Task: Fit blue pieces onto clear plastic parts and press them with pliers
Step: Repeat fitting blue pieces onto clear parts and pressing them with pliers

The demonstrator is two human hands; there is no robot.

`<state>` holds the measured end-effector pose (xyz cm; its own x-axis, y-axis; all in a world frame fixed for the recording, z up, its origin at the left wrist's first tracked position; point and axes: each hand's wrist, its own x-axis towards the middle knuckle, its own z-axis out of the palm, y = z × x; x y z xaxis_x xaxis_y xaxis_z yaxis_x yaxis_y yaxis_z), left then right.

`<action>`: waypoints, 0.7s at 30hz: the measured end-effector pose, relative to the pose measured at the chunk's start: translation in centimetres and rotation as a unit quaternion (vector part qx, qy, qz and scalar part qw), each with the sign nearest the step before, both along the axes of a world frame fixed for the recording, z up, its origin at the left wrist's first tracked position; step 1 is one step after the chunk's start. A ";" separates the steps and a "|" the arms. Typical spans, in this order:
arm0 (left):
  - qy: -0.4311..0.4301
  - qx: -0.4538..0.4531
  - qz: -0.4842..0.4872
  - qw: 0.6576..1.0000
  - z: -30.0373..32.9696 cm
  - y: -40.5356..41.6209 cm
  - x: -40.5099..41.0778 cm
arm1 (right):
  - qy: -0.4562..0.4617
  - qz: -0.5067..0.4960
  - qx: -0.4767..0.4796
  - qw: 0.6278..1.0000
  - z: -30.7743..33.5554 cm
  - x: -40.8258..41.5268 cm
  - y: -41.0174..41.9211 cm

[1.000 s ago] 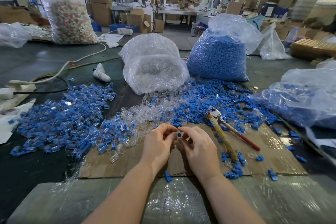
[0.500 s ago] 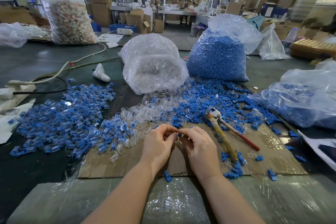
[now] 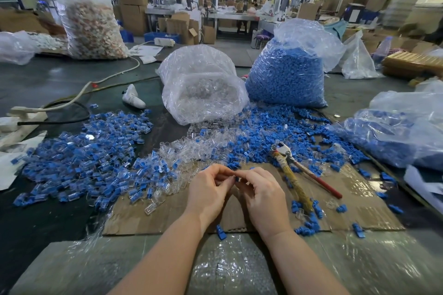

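1. The left hand [image 3: 208, 193] and right hand [image 3: 261, 195] meet fingertip to fingertip over the cardboard sheet [image 3: 359, 208], both with fingers curled inward.
2. A small blue piece [image 3: 236, 178] shows right at the meeting point, pinched by the right hand's fingertips [image 3: 242, 175] and touching the left hand's fingertips [image 3: 231, 181].
3. The left hand's fingers are bunched together as if clamped on something small; a clear plastic part there cannot be made out, so what they hold cannot be told.
4. Only a sliver of the blue piece is visible, too little to tell its long axis or which way it points.
5. The pliers [image 3: 291, 170] lie on the cardboard to the right of the fingers, untouched. Their long axis runs away from the person and slightly left: metal head at the far end, among loose blue pieces [image 3: 263, 132], the two handles spreading toward the near right, one wrapped in yellowish tape, one red.
6. Just beyond the fingertips lies a spill of clear plastic parts [image 3: 191, 148], running to the left of the fingers.
7. Well left of the fingers is a heap of assembled blue-and-clear parts [image 3: 84, 158].
8. Far beyond the fingers stand a bag of clear parts [image 3: 201, 86] and, to its right, a bag of blue pieces [image 3: 287, 74].
9. Near the wrists, one stray blue piece [image 3: 221, 232] lies at the cardboard's near edge.
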<state>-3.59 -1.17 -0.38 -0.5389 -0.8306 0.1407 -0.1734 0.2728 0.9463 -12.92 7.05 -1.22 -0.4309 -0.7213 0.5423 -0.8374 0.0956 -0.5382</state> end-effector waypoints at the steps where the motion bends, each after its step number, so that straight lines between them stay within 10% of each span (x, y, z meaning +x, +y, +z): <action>1: -0.001 0.000 0.001 1.000 0.0 0.0 0.0 | 0.002 -0.001 0.005 1.000 0.0 0.0 0.0; 9: 0.018 0.025 0.022 0.999 0.2 -0.2 -0.1 | 0.030 -0.144 0.058 0.987 0.8 -0.9 0.4; 16: 0.091 0.187 0.028 0.978 0.3 -0.8 -0.3 | -0.008 -0.331 0.373 0.867 2.2 -5.1 2.2; 21: 0.093 0.219 0.034 0.971 0.4 -1.2 -0.4 | -0.004 -0.327 0.416 0.849 2.3 -5.8 2.5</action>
<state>-3.98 -2.42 0.01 -0.4795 -0.8655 -0.1448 0.0088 -0.1697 0.9855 -18.72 9.55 1.10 -0.8876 -0.4587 -0.0415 -0.4560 0.8878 -0.0621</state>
